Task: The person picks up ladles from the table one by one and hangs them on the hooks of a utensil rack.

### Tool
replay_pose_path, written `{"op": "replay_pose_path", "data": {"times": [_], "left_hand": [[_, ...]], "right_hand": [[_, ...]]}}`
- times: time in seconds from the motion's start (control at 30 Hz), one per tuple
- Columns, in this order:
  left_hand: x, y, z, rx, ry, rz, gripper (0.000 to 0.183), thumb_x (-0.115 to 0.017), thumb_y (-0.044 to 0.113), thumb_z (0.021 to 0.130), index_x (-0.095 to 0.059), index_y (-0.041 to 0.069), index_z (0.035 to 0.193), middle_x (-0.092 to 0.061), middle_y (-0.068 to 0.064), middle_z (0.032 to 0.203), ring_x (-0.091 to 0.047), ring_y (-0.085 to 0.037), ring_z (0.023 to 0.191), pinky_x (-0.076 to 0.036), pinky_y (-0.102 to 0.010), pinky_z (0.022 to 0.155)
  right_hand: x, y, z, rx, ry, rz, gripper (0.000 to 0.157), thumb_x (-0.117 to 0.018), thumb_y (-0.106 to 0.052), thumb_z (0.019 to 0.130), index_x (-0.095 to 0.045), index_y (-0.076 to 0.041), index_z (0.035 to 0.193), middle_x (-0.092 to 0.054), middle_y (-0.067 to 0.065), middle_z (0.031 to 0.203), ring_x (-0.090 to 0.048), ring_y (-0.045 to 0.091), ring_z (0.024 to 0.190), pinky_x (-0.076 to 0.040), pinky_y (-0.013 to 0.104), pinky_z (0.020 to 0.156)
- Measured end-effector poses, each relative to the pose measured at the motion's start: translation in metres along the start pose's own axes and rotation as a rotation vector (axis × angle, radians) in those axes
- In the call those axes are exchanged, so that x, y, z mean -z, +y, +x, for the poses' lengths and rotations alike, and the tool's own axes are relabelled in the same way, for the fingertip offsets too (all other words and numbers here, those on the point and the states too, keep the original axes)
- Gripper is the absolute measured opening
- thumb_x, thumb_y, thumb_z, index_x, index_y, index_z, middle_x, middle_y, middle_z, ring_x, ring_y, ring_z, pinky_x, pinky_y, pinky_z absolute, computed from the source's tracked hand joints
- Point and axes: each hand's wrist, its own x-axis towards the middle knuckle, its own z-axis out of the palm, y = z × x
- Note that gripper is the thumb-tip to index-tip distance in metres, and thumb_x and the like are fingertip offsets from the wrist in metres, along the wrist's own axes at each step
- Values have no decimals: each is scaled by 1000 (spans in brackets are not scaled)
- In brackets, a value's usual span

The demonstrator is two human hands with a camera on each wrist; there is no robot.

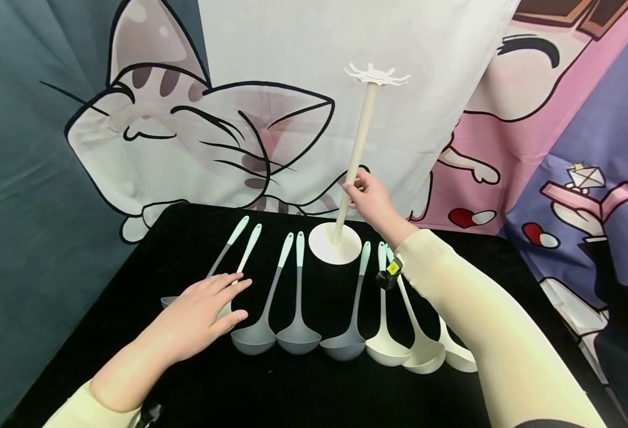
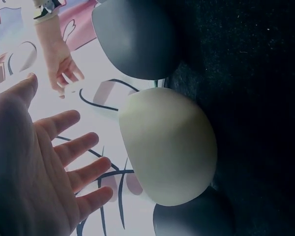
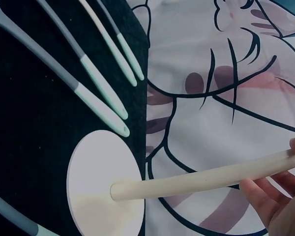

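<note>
My right hand pinches the pole of a cream utensil stand, between thumb and fingers. The stand has a round white base on the black cloth and a ring of hooks at its top, with nothing hung on them. My left hand is over the left ladles, fingers spread and holding nothing. It partly hides a cream ladle and a grey ladle. Two grey ladles lie just right of that hand, bowls toward me and mint handle ends pointing away.
Right of the stand's base lie another grey ladle and several cream ladles, the rightmost partly behind my right sleeve. A cartoon-printed curtain hangs right behind the black table.
</note>
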Motion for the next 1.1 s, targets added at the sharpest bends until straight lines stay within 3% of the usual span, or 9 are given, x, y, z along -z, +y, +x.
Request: {"op": "replay_pose_path", "data": {"times": [0.3, 0.7, 0.87, 1.1], "left_hand": [[-1, -2, 2, 2, 7, -2, 61, -45, 58, 100, -48, 19, 148, -44, -7, 151, -39, -34, 139, -29, -57, 112], [-2, 0, 1, -9, 18, 1, 62, -44, 59, 100, -48, 19, 148, -44, -7, 151, -40, -34, 138, -29, -56, 112], [-2, 0, 0, -7, 22, -4, 61, -45, 58, 100, -48, 20, 148, -44, -6, 151, -40, -34, 138, -29, -56, 111], [-2, -1, -1, 14, 22, 6, 61, -47, 57, 100, -49, 18, 147, -45, -8, 150, -41, -37, 137, -30, -58, 111]], "right_hand": [[-1, 2, 2, -2, -33, -27, 21, -57, -16, 101, -59, -5, 119, -62, 16, 106, -63, 28, 101, -57, 44, 85], [-1, 8, 0, -61, -71, -30, 28, -58, -23, 102, -57, -7, 125, -61, 21, 120, -63, 28, 106, -56, 42, 87], [3, 13, -3, -119, -134, -72, 26, -58, -23, 101, -59, -5, 119, -61, 16, 115, -60, 32, 108, -58, 38, 81], [13, 31, -13, -168, -217, -151, 26, -56, -24, 102, -59, -4, 119, -58, 15, 108, -61, 28, 96, -59, 35, 74]]}}
